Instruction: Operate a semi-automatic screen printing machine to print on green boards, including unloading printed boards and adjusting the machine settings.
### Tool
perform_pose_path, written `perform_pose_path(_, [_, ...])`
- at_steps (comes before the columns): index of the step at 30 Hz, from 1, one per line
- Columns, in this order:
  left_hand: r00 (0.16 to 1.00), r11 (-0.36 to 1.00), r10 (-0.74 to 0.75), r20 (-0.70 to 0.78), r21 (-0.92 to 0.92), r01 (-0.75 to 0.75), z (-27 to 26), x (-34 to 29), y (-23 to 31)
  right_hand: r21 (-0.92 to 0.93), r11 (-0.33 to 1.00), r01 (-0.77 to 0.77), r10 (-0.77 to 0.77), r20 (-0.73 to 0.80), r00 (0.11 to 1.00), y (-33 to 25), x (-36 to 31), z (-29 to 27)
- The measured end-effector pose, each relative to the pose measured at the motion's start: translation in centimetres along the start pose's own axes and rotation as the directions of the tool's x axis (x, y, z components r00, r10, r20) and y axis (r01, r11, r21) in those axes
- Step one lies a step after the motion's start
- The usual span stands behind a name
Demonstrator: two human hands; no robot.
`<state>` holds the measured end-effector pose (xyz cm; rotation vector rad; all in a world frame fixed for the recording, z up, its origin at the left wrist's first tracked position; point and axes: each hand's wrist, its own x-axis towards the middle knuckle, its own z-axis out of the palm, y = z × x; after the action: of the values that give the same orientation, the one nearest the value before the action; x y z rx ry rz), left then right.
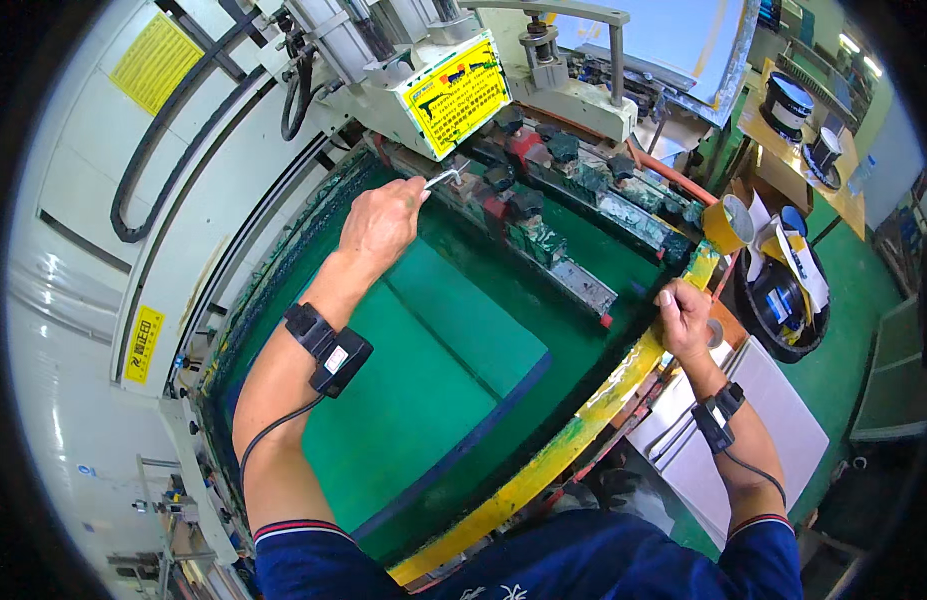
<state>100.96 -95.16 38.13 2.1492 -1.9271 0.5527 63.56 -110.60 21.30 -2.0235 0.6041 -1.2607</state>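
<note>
My left hand (pixel 381 222) reaches over the green printing screen (pixel 423 345), fingers closed around a slim silver metal tool (pixel 443 180). The tool's far end meets the near squeegee bar (pixel 473 200), beside a black knob; its exact kind is hard to make out. On the right, my right hand (pixel 686 312) is closed at the yellow edge of the screen frame (pixel 623 380), thumb uppermost, seemingly gripping it. Beyond the near bar lies a second bar (pixel 623 215) with black knobs and green ink stains. Both wrists carry black straps with small cabled boxes.
The white printing machine (pixel 163 230) fills the left side. Its head with a yellow label (pixel 453 95) overhangs the bars. A yellow tub (pixel 727 224) stands by the frame's far right corner, near a cluttered black bin (pixel 783 300). White sheets (pixel 763 430) lie below my right forearm.
</note>
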Motion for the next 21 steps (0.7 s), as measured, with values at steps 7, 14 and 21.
perform_pose_path(7, [0.927, 0.944, -0.328, 0.182, 0.028, 0.328, -1.7, 0.7, 2.8, 0.022, 1.000, -0.006, 0.006, -0.024, 1.000, -0.2, 0.1, 0.1])
perform_pose_path(14, [0.812, 0.813, -0.560, 0.163, 0.298, 0.500, -1.2, 1.7, 6.0, 0.063, 0.998, 0.026, -0.028, 0.021, 0.999, -0.5, 0.6, -0.5])
perform_pose_path(21, [0.773, 0.758, -0.614, 0.161, 0.395, 0.519, -0.8, 1.4, 4.9, 0.089, 0.996, 0.019, -0.024, 0.057, 0.998, -1.0, 0.7, -0.7])
